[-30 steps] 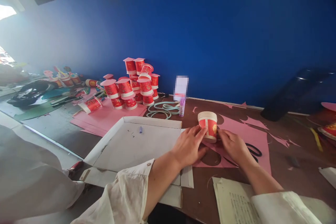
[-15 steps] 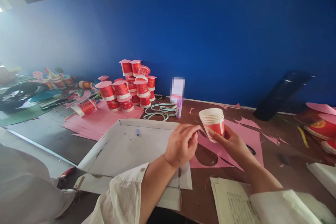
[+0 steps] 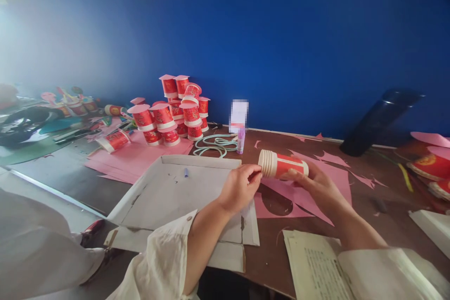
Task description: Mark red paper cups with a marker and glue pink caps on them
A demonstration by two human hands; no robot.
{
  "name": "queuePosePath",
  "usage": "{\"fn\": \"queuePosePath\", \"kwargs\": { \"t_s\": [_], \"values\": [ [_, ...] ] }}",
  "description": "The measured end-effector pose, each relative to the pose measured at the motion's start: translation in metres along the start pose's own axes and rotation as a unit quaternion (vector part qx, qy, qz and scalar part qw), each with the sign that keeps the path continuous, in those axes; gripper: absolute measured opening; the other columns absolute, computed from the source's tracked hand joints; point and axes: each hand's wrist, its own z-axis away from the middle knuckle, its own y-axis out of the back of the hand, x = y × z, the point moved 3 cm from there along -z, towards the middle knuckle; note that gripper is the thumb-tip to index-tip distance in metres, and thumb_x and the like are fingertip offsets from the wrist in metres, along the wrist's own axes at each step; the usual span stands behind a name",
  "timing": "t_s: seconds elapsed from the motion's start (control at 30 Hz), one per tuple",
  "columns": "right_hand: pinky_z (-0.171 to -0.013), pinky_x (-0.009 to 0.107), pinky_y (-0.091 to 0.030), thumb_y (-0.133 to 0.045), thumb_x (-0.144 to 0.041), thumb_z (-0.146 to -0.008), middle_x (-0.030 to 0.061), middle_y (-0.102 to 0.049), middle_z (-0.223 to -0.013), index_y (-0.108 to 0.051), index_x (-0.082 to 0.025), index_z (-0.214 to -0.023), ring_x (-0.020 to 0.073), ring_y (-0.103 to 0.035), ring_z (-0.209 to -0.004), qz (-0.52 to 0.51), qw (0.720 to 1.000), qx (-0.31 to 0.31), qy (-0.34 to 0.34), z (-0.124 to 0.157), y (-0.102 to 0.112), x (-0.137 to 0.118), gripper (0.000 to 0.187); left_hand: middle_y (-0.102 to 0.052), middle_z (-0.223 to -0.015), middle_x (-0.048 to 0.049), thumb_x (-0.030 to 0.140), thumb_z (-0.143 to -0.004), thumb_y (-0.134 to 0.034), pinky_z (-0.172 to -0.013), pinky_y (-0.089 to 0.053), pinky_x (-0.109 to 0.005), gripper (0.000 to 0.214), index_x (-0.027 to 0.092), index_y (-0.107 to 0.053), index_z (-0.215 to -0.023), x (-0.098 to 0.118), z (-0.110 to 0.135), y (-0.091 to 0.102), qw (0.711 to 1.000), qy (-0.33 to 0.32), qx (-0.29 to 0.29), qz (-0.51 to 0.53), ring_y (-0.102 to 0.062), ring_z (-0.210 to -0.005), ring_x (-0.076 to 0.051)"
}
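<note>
head view: nested paper cups (image 3: 288,164) held sideways between two hands.
the red stack is clasped near its base by the right hand (image 3: 321,186), above pink paper (image 3: 339,183); its rims are pinched by the left hand (image 3: 241,187). lines printed on the papers (image 3: 312,262) are too blurred to be read, as is the label on the purple tube (image 3: 241,141).

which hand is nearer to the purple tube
Left. The left hand is on the near side of the purple tube; the right hand, holding cups, is farther right.
</note>
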Motion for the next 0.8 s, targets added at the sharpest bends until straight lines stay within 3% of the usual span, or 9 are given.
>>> {"fn": "queuePosePath", "kwargs": {
  "t_s": [0.1, 0.17, 0.23, 0.33, 0.53, 0.7, 0.8],
  "values": [
    [-0.076, 0.042, -0.060, -0.072, -0.063, -0.073, 0.0140, -0.062, -0.130, -0.044, -0.025, -0.145, 0.0285, -0.067, -0.100, -0.033, 0.997, 0.064, 0.013, 0.001, -0.005, -0.001, 0.086, -0.071, -0.083, -0.0018, 0.017, -0.083, -0.060, -0.073, -0.048, -0.026, 0.006, 0.018, -0.065, -0.086, 0.001, 0.000, -0.006, 0.995, 0.077, -0.029, 0.060, -0.064, -0.076, -0.015],
    [-0.082, 0.047, -0.060, -0.081, -0.061, -0.064, 0.0192, -0.046, -0.145, -0.033, -0.023, -0.152, 0.0313, -0.063, -0.109, 0.009, 0.989, 0.139, 0.048, 0.004, -0.011, -0.003, 0.107, -0.069, -0.079, -0.0009, 0.016, -0.079, -0.062, -0.069, -0.046, -0.025, 0.003, 0.018, -0.062, -0.081, 0.002, 0.000, -0.010, 0.990, 0.114, -0.028, 0.071, -0.062, -0.073, -0.014],
    [-0.093, 0.053, -0.055, -0.084, -0.061, -0.059, 0.0218, -0.033, -0.153, -0.026, -0.022, -0.156, 0.0371, -0.050, -0.128, 0.093, 0.972, 0.179, 0.123, 0.009, -0.019, -0.006, 0.119, -0.067, -0.077, -0.0005, 0.017, -0.077, -0.063, -0.067, -0.045, -0.025, 0.003, 0.018, -0.060, -0.077, 0.002, 0.001, -0.012, 0.989, 0.130, -0.021, 0.066, -0.060, -0.071, -0.013],
    [-0.103, 0.062, -0.046, -0.076, -0.064, -0.067, 0.0201, -0.033, -0.153, -0.028, -0.024, -0.155, 0.0390, -0.029, -0.144, 0.202, 0.943, 0.162, 0.209, 0.014, -0.032, -0.010, 0.108, -0.066, -0.076, -0.0001, 0.017, -0.077, -0.062, -0.067, -0.043, -0.025, 0.004, 0.018, -0.059, -0.075, 0.002, 0.001, -0.014, 0.991, 0.119, -0.018, 0.050, -0.059, -0.071, -0.013],
    [-0.098, 0.060, -0.050, -0.072, -0.057, -0.072, 0.0169, -0.027, -0.156, -0.034, -0.030, -0.150, 0.0384, -0.036, -0.140, 0.266, 0.938, 0.129, 0.183, 0.019, -0.037, -0.009, 0.091, -0.064, -0.077, 0.0000, 0.018, -0.076, -0.062, -0.067, -0.042, -0.026, 0.006, 0.020, -0.056, -0.074, 0.000, 0.002, -0.015, 0.996, 0.086, -0.022, 0.026, -0.057, -0.071, -0.014],
    [-0.103, 0.061, -0.045, -0.072, -0.054, -0.069, 0.0168, -0.024, -0.158, -0.037, -0.027, -0.148, 0.0405, -0.033, -0.142, 0.298, 0.915, 0.171, 0.213, 0.021, -0.039, -0.014, 0.090, -0.058, -0.075, 0.0006, 0.019, -0.075, -0.060, -0.066, -0.040, -0.028, 0.012, 0.021, -0.049, -0.073, 0.003, 0.002, -0.015, 0.999, 0.052, 0.000, -0.014, -0.053, -0.070, -0.015],
    [-0.111, 0.062, -0.036, -0.073, -0.052, -0.066, 0.0170, -0.023, -0.158, -0.039, -0.024, -0.147, 0.0399, -0.032, -0.142, 0.306, 0.904, 0.206, 0.214, 0.015, -0.027, -0.011, 0.092, -0.057, -0.077, 0.0008, 0.017, -0.072, -0.060, -0.066, -0.040, -0.028, 0.013, 0.021, -0.048, -0.076, 0.004, 0.003, -0.012, 0.998, 0.054, 0.022, -0.007, -0.052, -0.069, -0.014]
  ]
}}
